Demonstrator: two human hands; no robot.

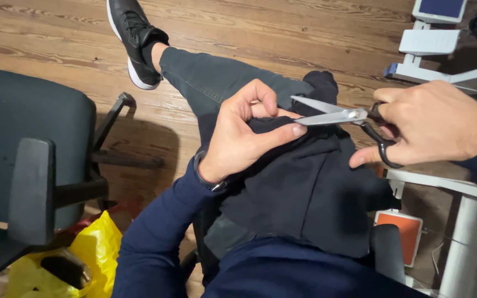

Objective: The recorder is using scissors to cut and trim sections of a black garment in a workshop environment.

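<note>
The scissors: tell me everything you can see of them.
The scissors have two long, bright metal blades, parted and pointing left, joined at a pivot screw, with black loop handles. They lie roughly level above the person's lap. The right hand grips the handles, fingers through the loops, one loop showing below the hand. The blade tips sit at the edge of a dark cloth that the left hand pinches up; the lower blade passes by that hand's thumb tip. Whether metal touches cloth cannot be told.
</note>
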